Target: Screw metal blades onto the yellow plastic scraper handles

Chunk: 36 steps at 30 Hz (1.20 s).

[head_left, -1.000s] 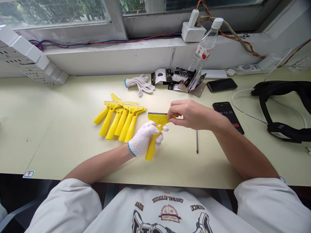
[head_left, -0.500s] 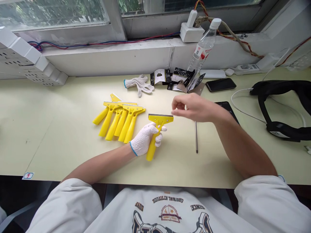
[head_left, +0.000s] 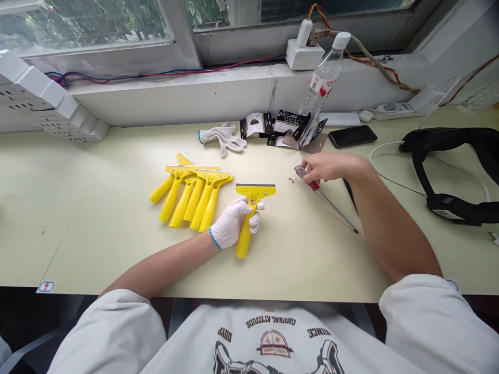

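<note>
My left hand (head_left: 230,224), in a white knit glove with a blue cuff, is wrapped round the handle of a yellow scraper (head_left: 245,236). The scraper's wide head, with a dark blade edge, points away from me. Bare, my right hand (head_left: 325,167) has its fingers closed on the red and clear handle of a screwdriver (head_left: 335,208), whose shaft slants down to the right. Small screws (head_left: 291,180) lie on the table just left of that handle. To the left, several more yellow scrapers (head_left: 191,195) lie overlapping in a pile.
Behind the scrapers lies a spare white glove (head_left: 223,137). Black packaging cards (head_left: 288,127) and a plastic bottle (head_left: 322,78) stand near the sill. A phone (head_left: 353,136) and a black headset-like strap (head_left: 432,171) with a white cable are at right; white boxes (head_left: 50,98) are at left.
My right hand has moved from beside the scraper's head to the right and taken hold of the screwdriver, which has swung to a slant. Screws now show on the table. My left hand keeps its grip.
</note>
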{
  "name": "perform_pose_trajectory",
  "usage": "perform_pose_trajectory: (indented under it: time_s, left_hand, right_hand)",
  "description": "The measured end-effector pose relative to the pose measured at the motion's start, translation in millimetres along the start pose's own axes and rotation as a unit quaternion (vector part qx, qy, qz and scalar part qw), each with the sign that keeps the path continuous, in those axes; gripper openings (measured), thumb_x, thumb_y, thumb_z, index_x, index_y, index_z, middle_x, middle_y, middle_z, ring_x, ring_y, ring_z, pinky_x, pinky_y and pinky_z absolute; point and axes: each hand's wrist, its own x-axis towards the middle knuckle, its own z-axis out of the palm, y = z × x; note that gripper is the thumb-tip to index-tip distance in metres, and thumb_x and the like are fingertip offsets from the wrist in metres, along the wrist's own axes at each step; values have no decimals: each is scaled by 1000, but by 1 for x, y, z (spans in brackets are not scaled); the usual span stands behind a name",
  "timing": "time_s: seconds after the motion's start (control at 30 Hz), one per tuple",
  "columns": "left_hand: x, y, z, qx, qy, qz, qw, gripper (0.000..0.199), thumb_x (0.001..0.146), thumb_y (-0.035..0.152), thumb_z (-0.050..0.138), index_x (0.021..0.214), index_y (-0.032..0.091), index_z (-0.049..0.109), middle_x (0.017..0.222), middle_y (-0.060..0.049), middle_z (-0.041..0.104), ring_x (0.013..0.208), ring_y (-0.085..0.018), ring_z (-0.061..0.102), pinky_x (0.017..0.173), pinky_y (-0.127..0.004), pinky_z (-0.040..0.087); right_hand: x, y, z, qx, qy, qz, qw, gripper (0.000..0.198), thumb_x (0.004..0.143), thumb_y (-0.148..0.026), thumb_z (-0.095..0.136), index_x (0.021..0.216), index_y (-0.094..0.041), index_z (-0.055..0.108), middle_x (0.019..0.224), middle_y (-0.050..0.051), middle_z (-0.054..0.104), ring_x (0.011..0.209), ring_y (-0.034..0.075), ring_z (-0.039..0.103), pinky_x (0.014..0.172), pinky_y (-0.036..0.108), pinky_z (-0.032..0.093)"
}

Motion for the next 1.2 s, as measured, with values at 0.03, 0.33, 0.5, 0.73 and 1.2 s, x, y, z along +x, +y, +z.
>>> perform_pose_trajectory:
  time_s: [0.03,0.33,0.5,0.73,1.2]
  left_hand:
    - [0,0,-1,-1,1,4,1000,35,76,21,72,110,21,61,102,0,61,58,-8,50,49,-25,46]
    - [2,-5,-4,-6,-5,20,1000,29,79,20,70,107,20,62,103,-1,62,59,-8,51,52,-25,47]
    - [1,-4,-3,-7,-4,21,1000,29,79,20,68,107,20,62,102,-2,62,58,-8,51,52,-26,47]
    - [0,-2,1,-9,12,16,1000,31,76,20,70,105,21,60,100,-2,63,57,-9,50,51,-25,48]
    - [2,-3,0,-12,15,10,1000,31,75,19,69,104,21,58,100,-1,63,56,-8,51,50,-26,47]
  right_hand:
    - [-8,1,-6,29,-11,-33,999,14,88,-33,73,81,-21,73,85,7,80,78,24,72,64,33,52]
    - [-74,-26,-23,462,329,-380,731,27,79,-38,92,97,-20,82,86,9,81,63,24,74,45,35,55]
    - [-83,-50,-16,432,430,-416,675,27,74,-38,97,92,-22,85,79,8,79,60,26,73,40,39,53]
    - [-84,-53,-12,421,429,-402,691,25,77,-39,94,94,-23,84,79,6,79,62,26,75,42,39,56]
    - [-82,-55,-9,408,422,-408,699,20,78,-33,91,95,-24,84,83,5,80,62,24,74,44,37,57]
